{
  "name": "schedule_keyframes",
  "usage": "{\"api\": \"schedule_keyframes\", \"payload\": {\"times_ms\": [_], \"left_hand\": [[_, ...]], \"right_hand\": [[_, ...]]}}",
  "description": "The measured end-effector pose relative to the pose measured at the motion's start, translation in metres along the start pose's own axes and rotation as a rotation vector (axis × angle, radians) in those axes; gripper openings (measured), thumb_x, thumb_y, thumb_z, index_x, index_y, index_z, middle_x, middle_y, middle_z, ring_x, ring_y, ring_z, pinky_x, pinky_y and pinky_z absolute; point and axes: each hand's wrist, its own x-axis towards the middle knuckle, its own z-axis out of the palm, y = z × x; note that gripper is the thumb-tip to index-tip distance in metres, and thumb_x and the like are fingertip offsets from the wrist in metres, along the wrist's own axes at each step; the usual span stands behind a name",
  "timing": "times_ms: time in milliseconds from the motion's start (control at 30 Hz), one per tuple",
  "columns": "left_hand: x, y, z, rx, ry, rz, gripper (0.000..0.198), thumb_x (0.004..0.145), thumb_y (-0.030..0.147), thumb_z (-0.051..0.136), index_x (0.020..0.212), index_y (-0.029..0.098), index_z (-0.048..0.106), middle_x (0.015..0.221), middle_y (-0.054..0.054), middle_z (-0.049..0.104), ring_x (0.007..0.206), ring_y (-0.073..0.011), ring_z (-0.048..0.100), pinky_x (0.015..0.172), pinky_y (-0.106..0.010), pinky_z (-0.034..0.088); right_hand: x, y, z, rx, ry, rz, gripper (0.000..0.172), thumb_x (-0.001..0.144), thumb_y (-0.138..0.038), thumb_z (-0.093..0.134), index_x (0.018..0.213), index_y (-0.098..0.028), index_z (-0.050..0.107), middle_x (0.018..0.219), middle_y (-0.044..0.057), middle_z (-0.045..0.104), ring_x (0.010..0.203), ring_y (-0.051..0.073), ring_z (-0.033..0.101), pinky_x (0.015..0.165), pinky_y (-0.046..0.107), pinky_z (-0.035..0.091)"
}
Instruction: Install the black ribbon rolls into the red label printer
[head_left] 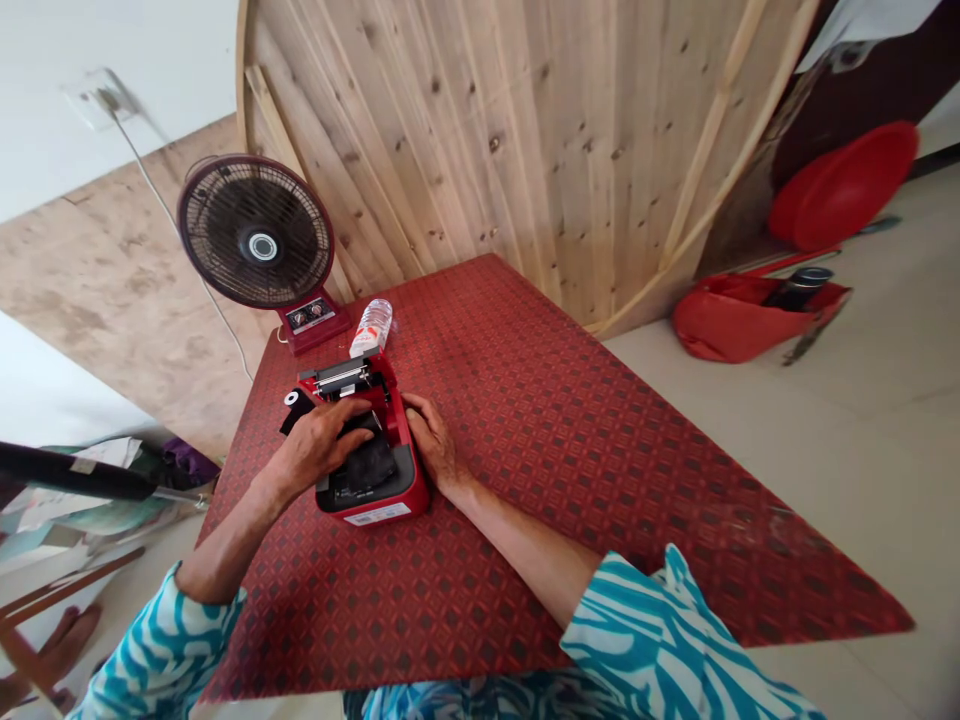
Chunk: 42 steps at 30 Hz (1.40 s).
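A red and black machine (417, 492), which looks like a label printer, stands on the red patterned table with its lid raised at the back. My left hand (324, 440) reaches over its left side, fingers curled on a black cloth-like piece (371, 466) that lies across the opening. At the machine's left edge a black roll with a white core (292, 399) sticks out. My right hand (433, 440) rests against the machine's right side, its fingers bent along the red wall and partly apart.
Behind the machine lies a clear plastic bottle (373, 327), with a dark red fan (259, 240) at its left. The table (570, 440) reaches far right. A red bag (724, 325) and red basin (844, 190) are beyond it. Someone's bare foot (71, 640) shows at lower left.
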Motion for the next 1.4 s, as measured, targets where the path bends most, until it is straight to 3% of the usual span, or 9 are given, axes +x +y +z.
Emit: {"api": "schedule_keyframes", "payload": {"times_ms": [267, 433, 533, 600, 733, 867, 1000, 1200, 1400], "left_hand": [[0.017, 0.005, 0.004, -0.023, -0.162, -0.081, 0.022, 0.085, 0.022, 0.058, 0.106, 0.019, 0.063, 0.106, -0.006, 0.071, 0.097, -0.0211, 0.067, 0.087, -0.032, 0.050], [0.026, -0.007, 0.015, -0.191, -0.310, -0.153, 0.017, 0.079, 0.023, 0.062, 0.096, 0.020, 0.064, 0.095, -0.002, 0.072, 0.089, -0.0191, 0.067, 0.080, -0.029, 0.051], [0.029, -0.014, 0.014, -0.272, -0.368, -0.135, 0.021, 0.081, 0.026, 0.060, 0.100, 0.020, 0.066, 0.100, -0.002, 0.073, 0.094, -0.0195, 0.067, 0.084, -0.029, 0.051], [0.022, -0.013, 0.007, -0.251, -0.320, -0.100, 0.025, 0.084, 0.029, 0.057, 0.106, 0.021, 0.066, 0.107, -0.002, 0.072, 0.098, -0.0195, 0.066, 0.088, -0.030, 0.050], [-0.008, 0.000, -0.012, -0.182, -0.108, -0.128, 0.032, 0.090, 0.040, 0.052, 0.112, 0.021, 0.067, 0.108, -0.004, 0.072, 0.093, -0.0185, 0.067, 0.086, -0.029, 0.052], [-0.031, 0.015, -0.019, -0.150, -0.088, -0.086, 0.031, 0.089, 0.042, 0.056, 0.108, 0.022, 0.069, 0.103, -0.005, 0.073, 0.091, -0.0181, 0.068, 0.083, -0.029, 0.053], [-0.031, 0.022, -0.011, -0.170, -0.061, 0.017, 0.025, 0.092, 0.032, 0.051, 0.101, 0.020, 0.071, 0.095, -0.005, 0.073, 0.088, -0.0165, 0.068, 0.082, -0.028, 0.052], [-0.026, 0.021, -0.008, -0.242, -0.075, -0.031, 0.019, 0.091, 0.031, 0.054, 0.094, 0.021, 0.070, 0.087, -0.001, 0.072, 0.078, -0.0133, 0.067, 0.072, -0.023, 0.052], [-0.027, 0.022, -0.003, -0.176, 0.045, 0.013, 0.020, 0.093, 0.029, 0.052, 0.088, 0.020, 0.069, 0.084, -0.002, 0.072, 0.077, -0.0140, 0.067, 0.072, -0.025, 0.050]], "right_hand": [[0.001, 0.004, 0.001, 0.004, 0.011, -0.019, 0.033, 0.088, -0.038, 0.043, 0.115, -0.026, 0.059, 0.121, 0.003, 0.062, 0.117, 0.019, 0.054, 0.107, 0.039, 0.038], [0.002, 0.006, 0.002, -0.011, 0.017, -0.026, 0.034, 0.088, -0.037, 0.043, 0.115, -0.025, 0.060, 0.120, 0.004, 0.062, 0.117, 0.019, 0.054, 0.107, 0.039, 0.038], [0.003, 0.007, 0.002, -0.023, 0.025, -0.038, 0.035, 0.088, -0.037, 0.042, 0.115, -0.024, 0.060, 0.120, 0.006, 0.062, 0.117, 0.020, 0.054, 0.107, 0.039, 0.037], [0.003, 0.006, 0.001, -0.021, 0.020, -0.036, 0.034, 0.088, -0.037, 0.043, 0.115, -0.025, 0.059, 0.121, 0.005, 0.062, 0.118, 0.020, 0.054, 0.107, 0.039, 0.037], [0.001, 0.005, 0.001, -0.015, 0.018, -0.029, 0.033, 0.088, -0.037, 0.043, 0.114, -0.026, 0.060, 0.120, 0.003, 0.063, 0.117, 0.019, 0.054, 0.106, 0.038, 0.038], [0.001, 0.006, 0.001, 0.003, 0.029, -0.030, 0.032, 0.089, -0.037, 0.043, 0.114, -0.027, 0.060, 0.120, 0.003, 0.063, 0.116, 0.018, 0.054, 0.106, 0.038, 0.038], [0.001, 0.006, 0.001, -0.004, 0.031, -0.022, 0.033, 0.089, -0.037, 0.042, 0.115, -0.026, 0.060, 0.120, 0.003, 0.063, 0.116, 0.018, 0.054, 0.105, 0.037, 0.038], [0.001, 0.005, 0.001, -0.007, 0.009, -0.023, 0.035, 0.089, -0.037, 0.042, 0.116, -0.024, 0.059, 0.120, 0.005, 0.062, 0.117, 0.019, 0.054, 0.106, 0.038, 0.038], [0.001, 0.004, 0.001, 0.003, 0.022, -0.031, 0.033, 0.089, -0.038, 0.043, 0.114, -0.026, 0.060, 0.119, 0.003, 0.063, 0.116, 0.019, 0.055, 0.106, 0.038, 0.038]]}}
